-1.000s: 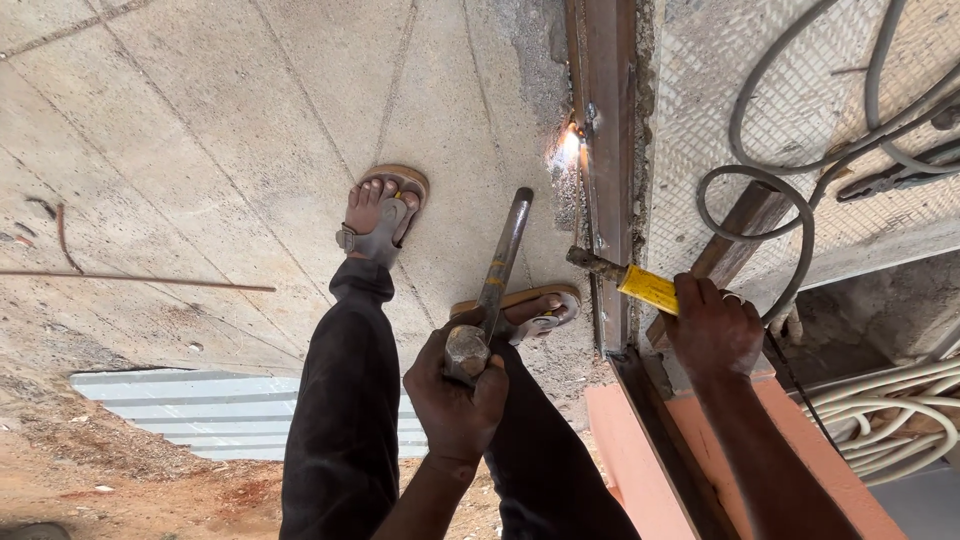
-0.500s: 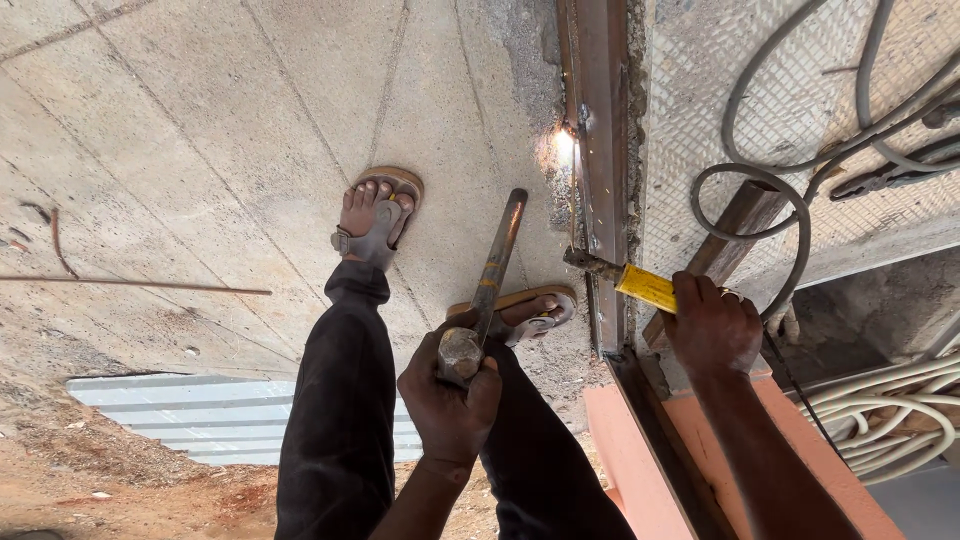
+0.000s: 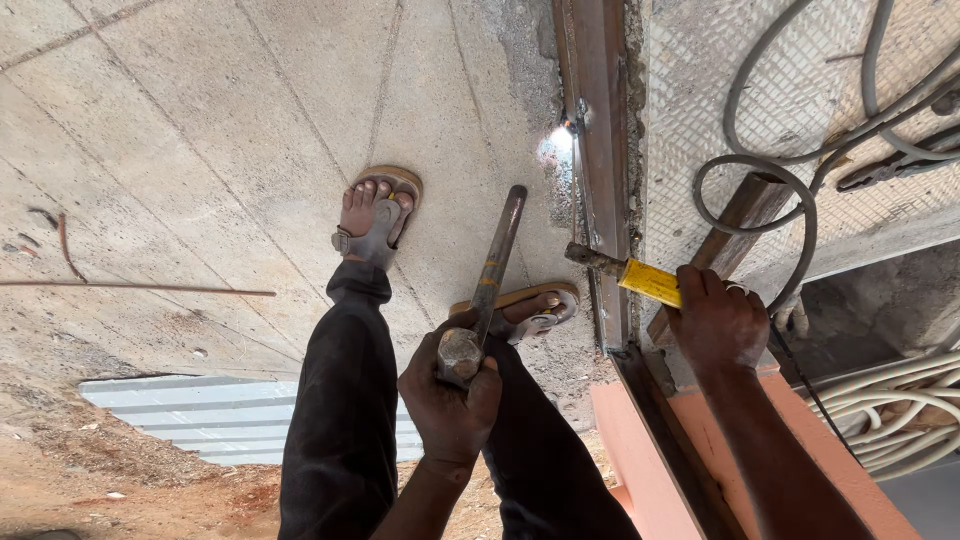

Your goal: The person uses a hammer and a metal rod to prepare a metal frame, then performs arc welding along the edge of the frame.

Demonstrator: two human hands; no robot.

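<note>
My left hand [image 3: 450, 400] is closed around the thick end of a rusty metal bar [image 3: 495, 265], which points away over the concrete floor between my sandalled feet. My right hand [image 3: 718, 322] grips a yellow-handled welding holder [image 3: 648, 281]. Its dark tip rests against a vertical rusty steel frame [image 3: 598, 130]. A small white glow [image 3: 562, 138] sits on the left edge of that frame, above the holder's tip. My dark trouser legs [image 3: 340, 400] fill the lower middle.
Grey cables [image 3: 770, 170] loop over a chequered metal plate [image 3: 700, 90] right of the frame. More pale cables [image 3: 890, 410] coil at lower right. A corrugated metal sheet [image 3: 190, 415] lies on sandy ground at lower left, and a thin rod [image 3: 140, 287] lies on the concrete.
The orange sparking at the frame has faded to a small white glow. Both hands keep their grip and have hardly moved.
</note>
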